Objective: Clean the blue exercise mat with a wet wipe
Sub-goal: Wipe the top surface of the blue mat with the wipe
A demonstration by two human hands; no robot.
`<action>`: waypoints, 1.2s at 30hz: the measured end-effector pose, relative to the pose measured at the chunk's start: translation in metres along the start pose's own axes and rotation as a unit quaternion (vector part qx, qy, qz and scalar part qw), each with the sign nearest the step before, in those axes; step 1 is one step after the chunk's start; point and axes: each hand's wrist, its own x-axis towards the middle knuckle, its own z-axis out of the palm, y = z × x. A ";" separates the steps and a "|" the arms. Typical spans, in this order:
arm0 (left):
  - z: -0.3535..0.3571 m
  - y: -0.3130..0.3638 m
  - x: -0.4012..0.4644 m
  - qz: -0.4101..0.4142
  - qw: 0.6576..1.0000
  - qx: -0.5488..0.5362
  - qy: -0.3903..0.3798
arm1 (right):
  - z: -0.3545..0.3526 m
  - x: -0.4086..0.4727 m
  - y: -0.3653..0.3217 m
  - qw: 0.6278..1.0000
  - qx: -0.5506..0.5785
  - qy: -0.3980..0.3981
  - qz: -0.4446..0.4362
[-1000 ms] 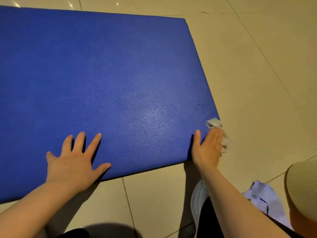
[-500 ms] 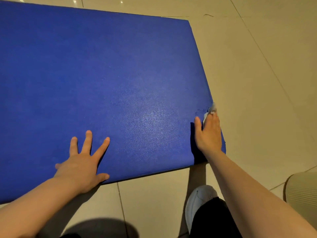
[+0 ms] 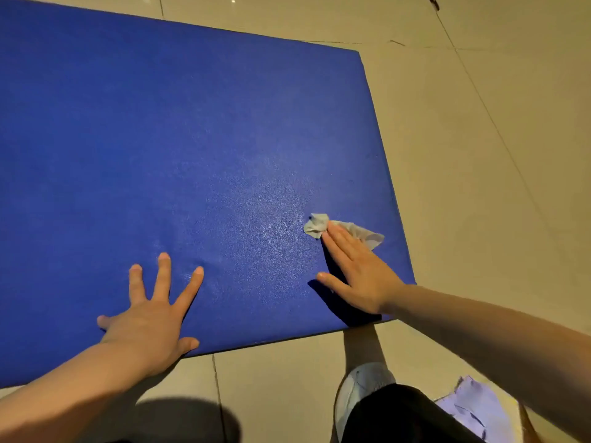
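The blue exercise mat lies flat on the tiled floor and fills most of the head view. A crumpled grey-white wet wipe sits on the mat near its right edge. My right hand presses flat on the wipe with straight fingers; part of the wipe is hidden under them. My left hand rests flat on the mat near its front edge, fingers spread apart.
Beige floor tiles surround the mat on the right and in front. My white shoe and dark trouser leg are at the bottom right, beside a pale lilac packet on the floor.
My right hand has slid the wipe from the mat's right edge inward and to the left onto the top surface. My left hand stays planted on the mat.
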 end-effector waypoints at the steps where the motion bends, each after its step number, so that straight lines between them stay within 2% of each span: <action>1: 0.000 0.001 0.000 -0.003 1.000 -0.004 -0.002 | -0.010 -0.005 0.005 0.999 -0.011 -0.039 -0.019; 3: 0.000 0.001 0.001 -0.005 1.000 -0.010 0.001 | -0.027 -0.013 0.015 0.994 -0.024 -0.106 -0.028; 5: -0.002 0.001 -0.001 0.003 1.000 -0.013 -0.003 | -0.030 -0.018 0.017 0.993 -0.005 -0.115 -0.013; 9: -0.020 -0.003 0.001 0.012 0.999 -0.027 -0.038 | 0.012 -0.025 -0.002 0.992 0.093 0.043 0.074; 11: -0.031 0.000 0.004 0.005 0.999 -0.052 -0.010 | 0.032 -0.019 -0.013 0.981 0.101 0.113 0.120; 13: -0.043 0.004 0.009 -0.009 0.997 -0.066 0.039 | 0.037 -0.009 -0.013 0.972 0.109 0.150 0.144; 15: -0.052 0.010 0.013 -0.031 0.995 -0.082 0.044 | 0.031 0.001 0.001 0.972 0.107 0.166 0.128; 18: -0.047 0.029 0.021 -0.069 0.980 -0.184 0.024 | 0.011 0.004 0.042 0.976 0.078 0.167 0.113; 21: -0.033 0.048 0.025 -0.104 0.958 -0.257 0.072 | -0.003 -0.002 0.080 0.974 0.028 0.181 0.132; 23: -0.032 0.053 0.027 -0.113 0.949 -0.282 0.086 | -0.005 0.000 0.085 0.968 0.051 0.181 0.167; 25: -0.033 0.053 0.027 -0.115 0.946 -0.290 0.088 | -0.003 0.013 0.063 0.954 0.121 0.204 0.184; 26: -0.033 0.053 0.028 -0.115 0.945 -0.292 0.092 | 0.000 0.020 0.042 0.954 0.149 0.207 0.159; 28: -0.032 0.053 0.029 -0.119 0.941 -0.299 0.102 | 0.013 0.035 -0.013 0.971 0.163 0.170 0.039; 30: -0.032 0.054 0.028 -0.125 0.940 -0.302 0.101 | 0.028 0.045 -0.063 0.980 0.139 0.118 -0.084; 32: -0.032 0.054 0.027 -0.126 0.938 -0.305 0.103 | 0.037 0.053 -0.079 0.978 0.095 0.110 -0.146; 34: -0.030 0.053 0.028 -0.125 0.936 -0.310 0.106 | 0.033 0.061 -0.062 0.981 0.058 0.133 -0.133; 36: -0.030 0.053 0.028 -0.125 0.934 -0.316 0.108 | 0.017 0.065 -0.025 0.983 0.068 0.162 -0.047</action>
